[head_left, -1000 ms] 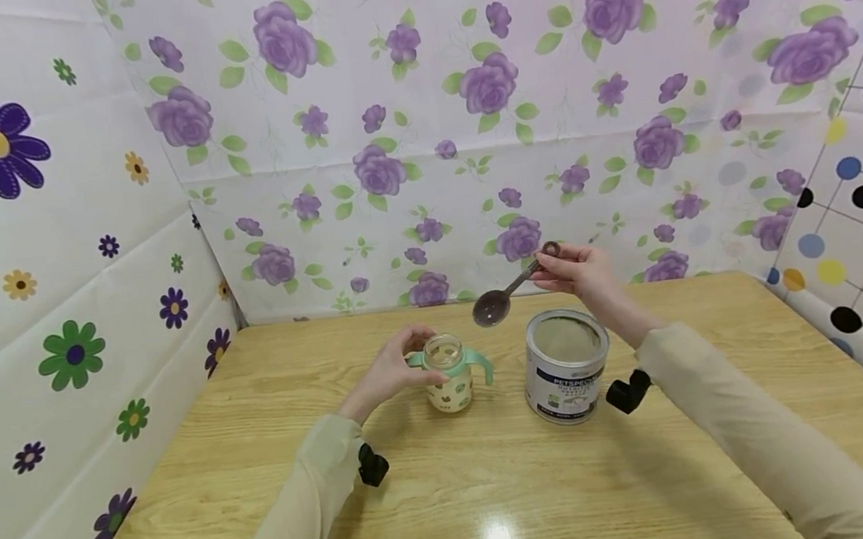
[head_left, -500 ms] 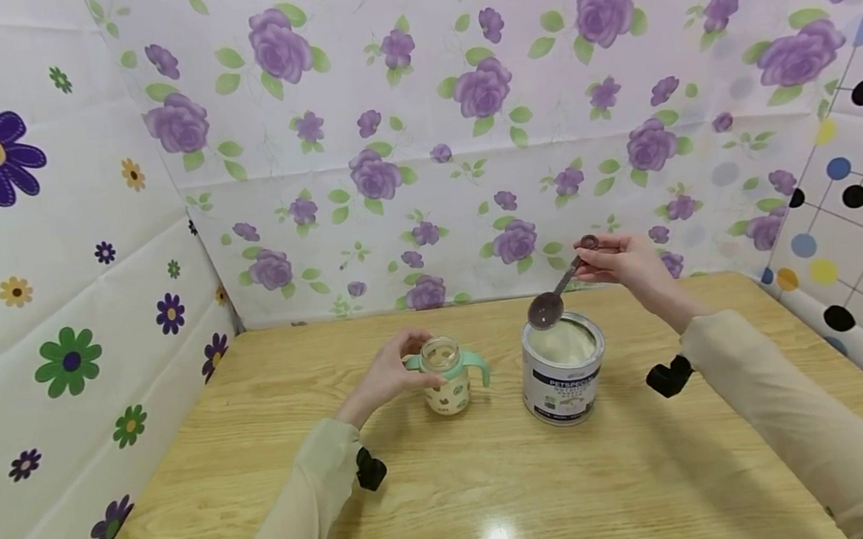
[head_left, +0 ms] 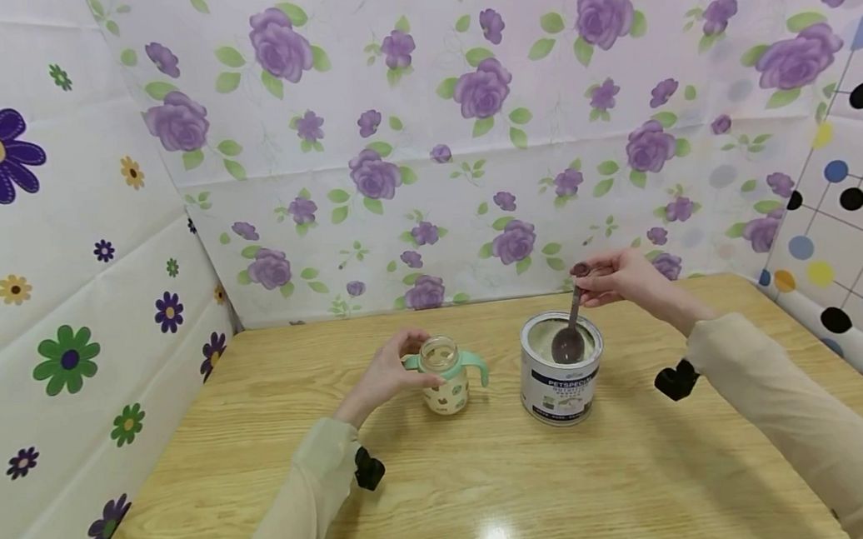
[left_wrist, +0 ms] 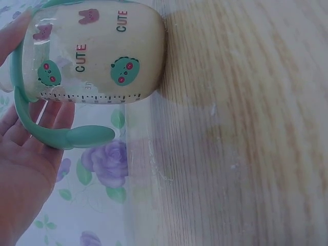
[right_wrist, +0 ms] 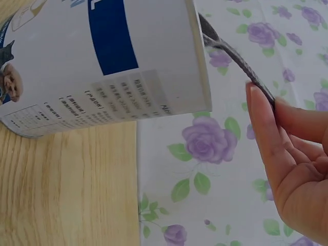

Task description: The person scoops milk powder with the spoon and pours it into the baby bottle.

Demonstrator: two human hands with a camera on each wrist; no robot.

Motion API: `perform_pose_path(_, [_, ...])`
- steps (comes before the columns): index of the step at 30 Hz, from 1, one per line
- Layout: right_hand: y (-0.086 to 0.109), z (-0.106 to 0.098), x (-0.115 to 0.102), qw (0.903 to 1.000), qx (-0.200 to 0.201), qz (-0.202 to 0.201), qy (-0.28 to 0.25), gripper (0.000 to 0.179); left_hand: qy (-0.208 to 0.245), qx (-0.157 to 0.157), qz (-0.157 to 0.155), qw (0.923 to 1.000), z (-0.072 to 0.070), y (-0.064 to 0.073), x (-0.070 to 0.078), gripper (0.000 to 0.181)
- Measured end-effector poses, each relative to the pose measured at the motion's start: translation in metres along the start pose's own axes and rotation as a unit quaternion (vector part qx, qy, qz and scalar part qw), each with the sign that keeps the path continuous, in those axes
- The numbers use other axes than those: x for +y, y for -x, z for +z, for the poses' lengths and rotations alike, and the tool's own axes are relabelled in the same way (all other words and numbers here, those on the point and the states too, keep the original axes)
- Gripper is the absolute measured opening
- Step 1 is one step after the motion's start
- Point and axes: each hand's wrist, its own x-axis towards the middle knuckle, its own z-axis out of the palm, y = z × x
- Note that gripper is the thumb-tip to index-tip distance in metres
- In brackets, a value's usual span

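Observation:
My left hand (head_left: 389,373) grips a clear baby bottle (head_left: 448,397) at its mint-green collar. The lidless bottle stands on the table, and in the left wrist view its lower part looks pale cream behind the printed animal faces. A mint handle (left_wrist: 72,137) curves out from the collar. To the right stands an open milk powder tin (head_left: 558,392) with pale powder (head_left: 540,342) inside. My right hand (head_left: 624,284) pinches a dark spoon (head_left: 568,343) near its handle's end. The spoon's bowl dips inside the tin's mouth, its handle slanting up over the rim.
A wood-grain table (head_left: 447,485) carries the bottle and the tin, which stand a short gap apart. Floral sheeting (head_left: 392,139) hangs behind the table's back edge, with patterned sheets at both sides. Black cameras (head_left: 677,379) are strapped at both wrists.
My right hand has carried the spoon rightward from between the bottle and the tin, then lowered its bowl into the tin's mouth. The left hand and bottle have stayed put.

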Motion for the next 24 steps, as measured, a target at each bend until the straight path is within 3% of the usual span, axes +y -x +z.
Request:
perform_pose_path(8, [-0.004,0.005,0.010,0.9992,-0.023,0.033,0.007,0.051,0.016,-0.016,0.000,0.9998,-0.002,0.008,0.024,0.063])
perform_pose_path(16, [-0.005,0.009,0.013,0.9980,-0.032,0.019,0.051,0.049,0.006,0.000,-0.011,0.9999,0.000,0.002,0.003,0.063])
perform_pose_path(24, [-0.008,0.007,0.023,0.9882,-0.023,-0.018,0.150,0.037,0.010,-0.002,-0.004,0.9999,0.000,0.001,0.000,0.063])
